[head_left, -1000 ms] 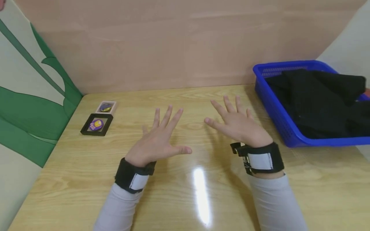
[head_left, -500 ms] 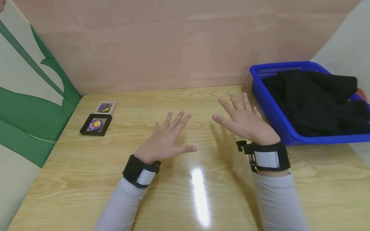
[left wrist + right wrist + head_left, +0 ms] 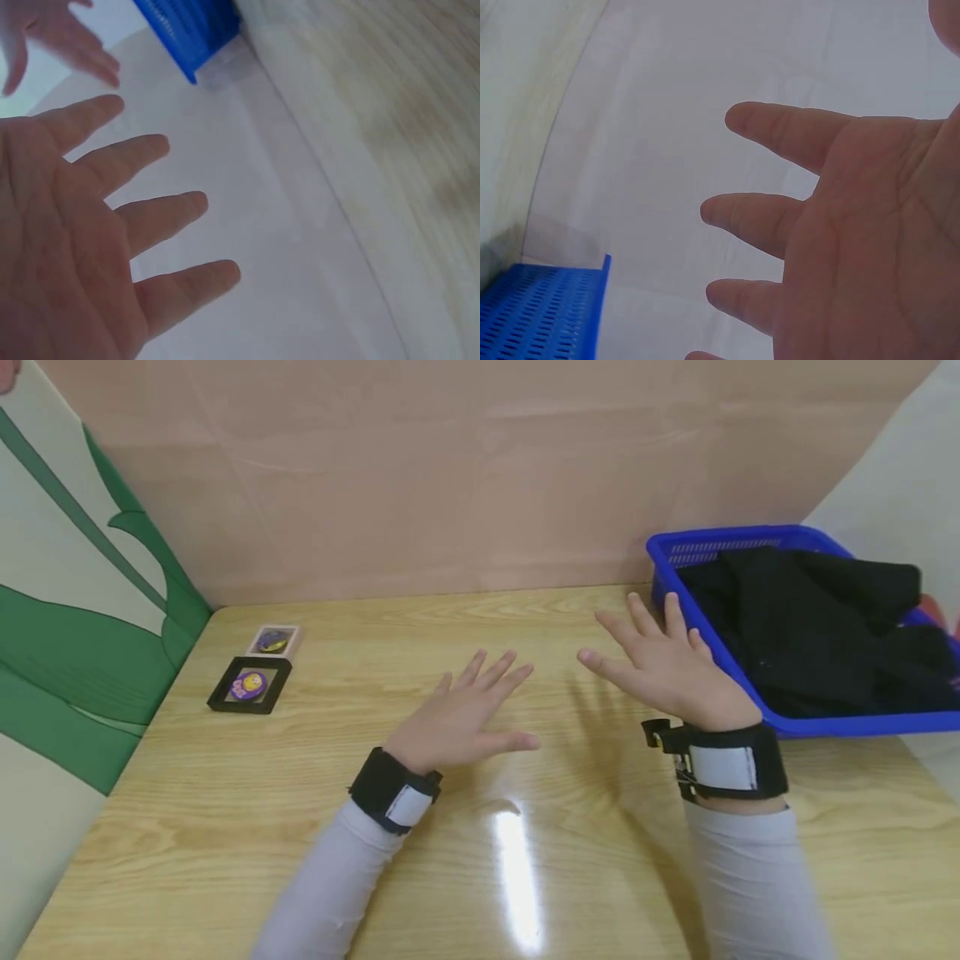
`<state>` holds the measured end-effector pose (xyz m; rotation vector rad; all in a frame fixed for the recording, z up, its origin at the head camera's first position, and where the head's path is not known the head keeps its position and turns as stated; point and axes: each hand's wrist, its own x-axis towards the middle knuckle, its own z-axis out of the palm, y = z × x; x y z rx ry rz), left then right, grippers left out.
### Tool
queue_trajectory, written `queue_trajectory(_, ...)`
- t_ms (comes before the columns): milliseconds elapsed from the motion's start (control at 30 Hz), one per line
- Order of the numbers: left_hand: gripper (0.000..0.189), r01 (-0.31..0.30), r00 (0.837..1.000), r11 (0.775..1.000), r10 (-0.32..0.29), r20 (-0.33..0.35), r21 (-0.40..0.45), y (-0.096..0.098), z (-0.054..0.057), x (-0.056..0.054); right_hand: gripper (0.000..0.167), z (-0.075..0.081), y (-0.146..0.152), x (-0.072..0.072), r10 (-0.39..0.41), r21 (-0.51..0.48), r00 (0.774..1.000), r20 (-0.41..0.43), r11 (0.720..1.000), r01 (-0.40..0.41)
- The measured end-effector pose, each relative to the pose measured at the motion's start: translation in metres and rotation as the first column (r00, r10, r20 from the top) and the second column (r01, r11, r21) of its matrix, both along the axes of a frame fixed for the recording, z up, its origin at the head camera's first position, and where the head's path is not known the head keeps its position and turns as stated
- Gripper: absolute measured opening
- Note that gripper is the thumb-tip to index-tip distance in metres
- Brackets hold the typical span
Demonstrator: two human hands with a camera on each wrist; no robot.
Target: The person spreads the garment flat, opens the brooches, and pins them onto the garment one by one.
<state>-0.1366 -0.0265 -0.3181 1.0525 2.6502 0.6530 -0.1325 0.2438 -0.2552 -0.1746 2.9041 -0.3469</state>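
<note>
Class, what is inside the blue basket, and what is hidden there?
Inside the blue basket lies a heap of what looks like black cloth, with the slotted far wall showing behind it. The floor and anything under the cloth are covered and cannot be seen.

At far right, a blue basket (image 3: 862, 725) stands upright, heaped with black cloth (image 3: 817, 627), near my spread right hand (image 3: 671, 675); my left hand (image 3: 457, 718) spreads farther left.

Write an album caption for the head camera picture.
Left hand and right hand spread above a wood-grain table, near a blue perforated basket of black cloth.
</note>
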Motion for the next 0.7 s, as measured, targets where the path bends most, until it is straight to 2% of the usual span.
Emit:
queue_trajectory(333,0.082,0.131,0.988,0.991,-0.133,-0.075,-0.028,0.029,-0.009,-0.008,0.086,0.018,0.013,-0.004,-0.006,0.058,1.0,-0.014,0.998,0.007)
queue_trajectory(533,0.077,0.182,0.977,0.983,-0.183,-0.107,-0.02,0.049,-0.009,-0.008,0.088,0.023,0.023,-0.007,-0.016,0.104,1.0,-0.022,0.994,0.018)
queue_trajectory(700,0.076,0.225,0.961,0.974,-0.228,-0.154,-0.039,0.067,-0.008,-0.011,0.088,0.03,0.037,-0.007,-0.034,0.115,0.999,-0.034,0.993,0.038)
